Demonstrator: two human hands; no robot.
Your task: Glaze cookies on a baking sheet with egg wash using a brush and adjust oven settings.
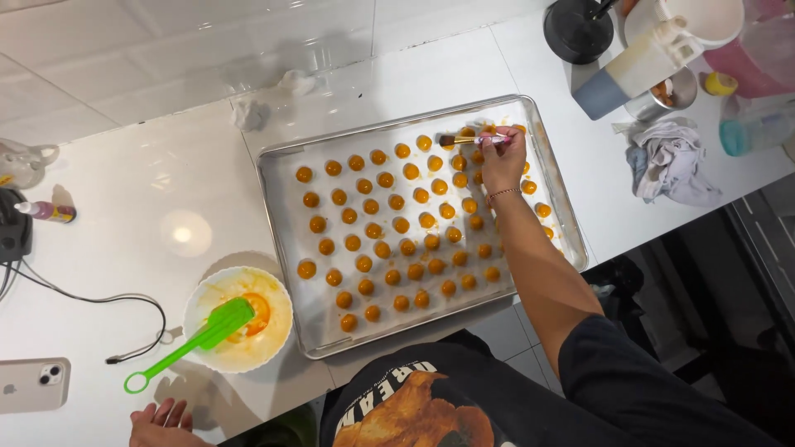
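We see the right hand (502,157) reaching across the baking tray (281,178) to its far right corner, fingers pinched around a small pastry brush (465,140) held nearly level, its dark bristle tip pointing left over the top row of small round orange balls (377,248). The low, flat hold keeps the bristles brushing the tops of the balls without knocking them. The balls sit in loose, spaced rows on a pale lining sheet, apart from one another, which leaves each one reachable by the brush and keeps them from sticking together. The tray lies square on the white surface (149,190) directly ahead of the body, so the arm can cover every row. Just left of the tray's near corner stands a white scalloped bowl (199,298) holding yellow-orange liquid, with a green silicone spatula (195,339) lying across its rim, handle toward us; it stays close, probably for easy dipping. The left hand (163,424) rests at the near edge of the surface, fingers loosely spread and holding nothing, seemingly bracing the lean. A phone (33,385) lies well to the left, and a crumpled cloth (671,165) and several containers (654,58) sit beyond the tray's right side.
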